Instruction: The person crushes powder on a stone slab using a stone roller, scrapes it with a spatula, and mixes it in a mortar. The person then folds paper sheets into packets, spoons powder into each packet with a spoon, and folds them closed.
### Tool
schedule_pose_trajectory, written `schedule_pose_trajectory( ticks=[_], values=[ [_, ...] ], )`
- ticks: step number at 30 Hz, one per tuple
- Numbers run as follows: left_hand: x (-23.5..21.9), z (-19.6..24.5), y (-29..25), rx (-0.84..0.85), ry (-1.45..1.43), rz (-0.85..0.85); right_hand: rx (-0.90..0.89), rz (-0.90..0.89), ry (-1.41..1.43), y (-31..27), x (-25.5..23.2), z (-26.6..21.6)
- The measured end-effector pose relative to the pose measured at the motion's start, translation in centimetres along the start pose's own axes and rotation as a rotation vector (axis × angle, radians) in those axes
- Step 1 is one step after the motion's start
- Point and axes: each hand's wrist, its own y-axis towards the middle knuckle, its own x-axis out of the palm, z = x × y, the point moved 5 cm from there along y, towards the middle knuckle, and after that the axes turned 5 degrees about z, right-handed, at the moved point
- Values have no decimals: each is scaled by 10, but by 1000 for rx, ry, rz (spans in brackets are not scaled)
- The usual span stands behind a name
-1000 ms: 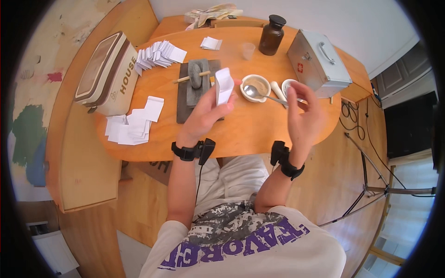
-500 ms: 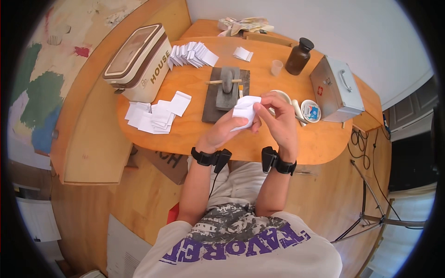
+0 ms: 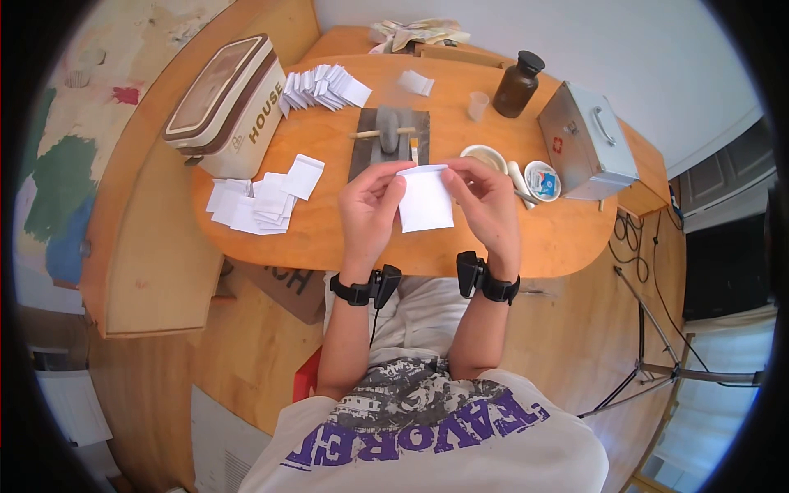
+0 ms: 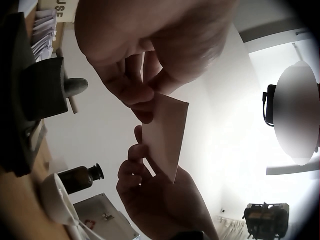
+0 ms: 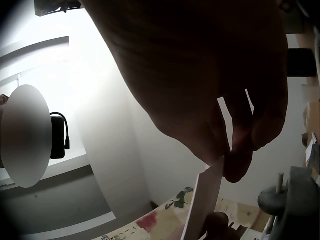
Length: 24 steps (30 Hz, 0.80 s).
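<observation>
Both hands hold one small white paper envelope [image 3: 426, 201] over the front of the table, its flat face toward me and a narrow fold along the top edge. My left hand [image 3: 370, 215] pinches the upper left corner, thumb in front. At the upper right corner my right hand [image 3: 491, 212] pinches it the same way. In the left wrist view the envelope [image 4: 166, 130] spans the gap between the two hands. Just beyond the right hand is a white mortar [image 3: 498, 156], partly hidden by the fingers, with a white pestle [image 3: 517, 176] beside it.
Loose envelopes [image 3: 267, 205] lie at the left, and a row of envelopes [image 3: 325, 87] stands behind. A grey stone wheel [image 3: 389, 131] with a wooden axle sits on a dark board. Rightward are a white dish [image 3: 543, 181], brown bottle [image 3: 516, 86], plastic cup [image 3: 478, 106] and metal case [image 3: 588, 144].
My right hand has left the spoon by the mortar and come to the envelope. The envelope was gaping in my left hand; it is now flat, squared up and folded at the top.
</observation>
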Motion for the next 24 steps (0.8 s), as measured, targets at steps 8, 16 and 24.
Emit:
schedule_pose_trajectory(
  ticks=[8,16,24],
  values=[
    [1,-12,-3,38,-39,5,115,-16,-1,-2,1,22],
    [0,-20,-4,36,-7,-18,59,-37,-28,-4,0,18],
    [-2,-10,-5,14,65,-10,-153,-58,-9,-4,1,10]
  ],
)
